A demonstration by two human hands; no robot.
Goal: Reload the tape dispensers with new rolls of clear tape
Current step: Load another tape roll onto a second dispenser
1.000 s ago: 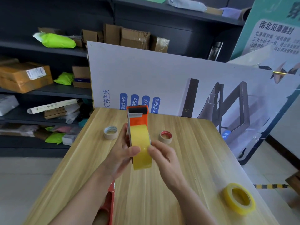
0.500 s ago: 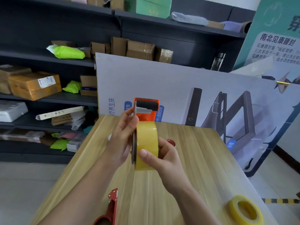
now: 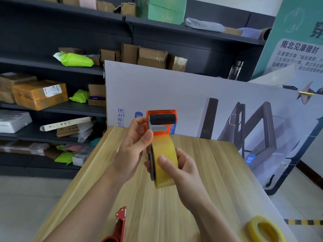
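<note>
I hold an orange tape dispenser (image 3: 161,131) upright above the wooden table (image 3: 218,172); its black roller and toothed blade point up. A yellowish roll of clear tape (image 3: 166,151) sits in it. My left hand (image 3: 132,149) pinches the dispenser's left side just below the roller. My right hand (image 3: 180,170) wraps the roll from the right, thumb pressed on its face. A second yellowish tape roll (image 3: 265,229) lies flat at the table's near right corner. A red dispenser (image 3: 118,226) lies at the near edge, partly cut off.
A large printed board (image 3: 192,95) leans at the table's far edge. Dark shelves (image 3: 52,70) with cardboard boxes and green bags stand behind and to the left. A teal poster (image 3: 297,41) stands at the right. Grey floor lies on both sides of the table.
Both hands lifted the dispenser with the roll higher and further from me. My left hand slid up to the dispenser's head, my right thumb moved onto the roll's face. The two small spools are hidden.
</note>
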